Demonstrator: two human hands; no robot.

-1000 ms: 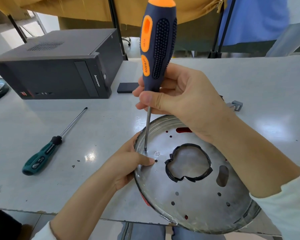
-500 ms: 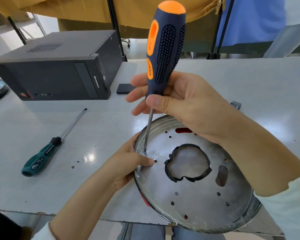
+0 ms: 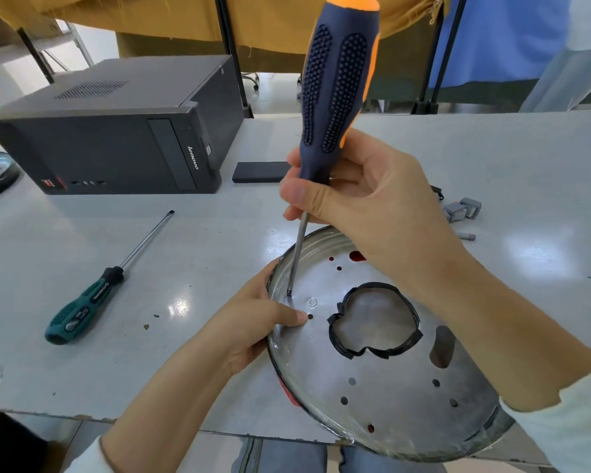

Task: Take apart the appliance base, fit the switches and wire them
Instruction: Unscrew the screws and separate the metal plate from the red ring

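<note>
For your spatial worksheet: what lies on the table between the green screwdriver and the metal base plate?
The left hand, gripping the metal base plate rim; beyond the green screwdriver, bare table with specks, head view.

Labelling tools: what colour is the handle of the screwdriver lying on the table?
Green and black handle, idle screwdriver; head view.

A pale grey worktable (image 3: 492,158) fills most of the frame, its glossy top showing bright reflections of overhead light at centre and right; its front edge, at the lower left, is chipped. Beyond the far edge, across the top of the frame, mustard-yellow cloth (image 3: 171,18) hangs over black metal stand legs (image 3: 231,52), with blue fabric (image 3: 498,39) at the upper right. A light, shiny floor (image 3: 273,97) shows between the legs.
</note>
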